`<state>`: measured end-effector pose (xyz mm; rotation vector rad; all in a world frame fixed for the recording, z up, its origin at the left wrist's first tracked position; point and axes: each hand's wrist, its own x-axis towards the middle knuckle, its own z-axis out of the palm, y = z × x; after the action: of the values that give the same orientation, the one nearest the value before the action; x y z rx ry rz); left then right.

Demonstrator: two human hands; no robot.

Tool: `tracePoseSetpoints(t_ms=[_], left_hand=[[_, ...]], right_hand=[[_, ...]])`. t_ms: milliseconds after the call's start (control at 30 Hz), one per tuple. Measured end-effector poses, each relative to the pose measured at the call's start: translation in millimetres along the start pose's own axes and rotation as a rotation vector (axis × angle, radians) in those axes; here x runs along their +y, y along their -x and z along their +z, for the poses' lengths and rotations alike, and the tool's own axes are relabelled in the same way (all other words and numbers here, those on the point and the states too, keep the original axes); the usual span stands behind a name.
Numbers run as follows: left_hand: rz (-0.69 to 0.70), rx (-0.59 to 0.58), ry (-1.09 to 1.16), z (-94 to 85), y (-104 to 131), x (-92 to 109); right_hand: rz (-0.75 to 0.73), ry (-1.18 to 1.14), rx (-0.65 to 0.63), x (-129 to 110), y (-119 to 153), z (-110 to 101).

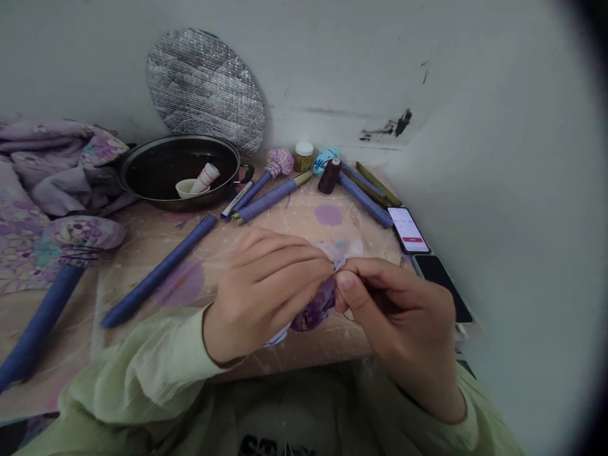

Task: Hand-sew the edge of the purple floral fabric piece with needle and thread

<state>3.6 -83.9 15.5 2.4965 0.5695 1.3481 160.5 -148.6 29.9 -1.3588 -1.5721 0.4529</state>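
A small bunch of purple floral cloth (313, 310) is between my hands, above the table's front edge. My left hand (273, 288) is closed on the cloth from the left, its fingertips at the gathered neck. From the right, my right hand (399, 316) pinches at that same neck with thumb and forefinger. Whatever lies in that pinch is too small to make out. The fingertips of both hands nearly meet. Pale cloth shows behind them, and part of the bunch is hidden under my left hand.
Wrapped blue sticks (159, 272) and a cloth-headed stick (78, 253) lie left. Behind stand a black pan (135, 180), a silver disc (204, 82), a jar (303, 157) and a dark thread spool (329, 176). Two phones, one lit (408, 229), lie right by the wall.
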Motion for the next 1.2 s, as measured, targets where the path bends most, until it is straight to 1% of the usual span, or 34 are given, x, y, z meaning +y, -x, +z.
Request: tracePoseSetpoints(t_ms=[133, 233, 367, 500, 600, 700, 867, 933, 1033, 1133, 1167, 1200], left_hand=[[-0.012, 0.021, -0.015, 0.8, 0.7, -2.1], [0.026, 0.030, -0.028, 0.5, 3.3, -5.9], [0.097, 0.079, -0.084, -0.4, 5.5, -9.1], [0.148, 0.097, -0.130, -0.7, 4.8, -8.2], [0.127, 0.088, -0.129, -0.5, 4.5, -7.0], [0.090, 0.070, -0.101, 0.9, 5.4, -5.9], [0.056, 0.019, 0.036, 7.2, 9.2, -3.1], [0.022, 0.008, 0.084, 9.7, 9.4, -3.0], [-0.029, 0.006, 0.112, 11.0, 6.5, -5.6], [-0.045, -0.020, 0.134, 9.7, 2.4, -10.0], [-0.049, -0.032, 0.140, 9.0, 1.4, -11.3], [-0.057, -0.041, 0.147, 8.4, 0.6, -12.4]], right_hand=[[0.049, -0.075, -0.012, 0.6, 1.0, -0.4], [0.070, -0.106, -0.030, 2.3, 4.5, -1.6], [0.043, -0.025, 0.009, 4.1, 9.5, -1.6], [0.022, -0.045, 0.003, 3.2, 11.3, 0.7], [0.006, -0.027, -0.010, 3.2, 11.3, 1.5], [0.002, 0.009, 0.002, 4.3, 11.5, 2.5], [0.045, -0.005, 0.078, 5.1, 13.0, 7.9], [0.068, -0.007, 0.079, 5.9, 13.4, 7.8], [0.078, -0.011, 0.056, 11.1, 10.0, -0.6], [0.064, 0.043, 0.127, 20.1, -1.7, -15.2], [0.049, 0.070, 0.137, 23.1, -7.2, -19.4], [0.037, 0.081, 0.114, 25.6, -13.0, -22.6]])
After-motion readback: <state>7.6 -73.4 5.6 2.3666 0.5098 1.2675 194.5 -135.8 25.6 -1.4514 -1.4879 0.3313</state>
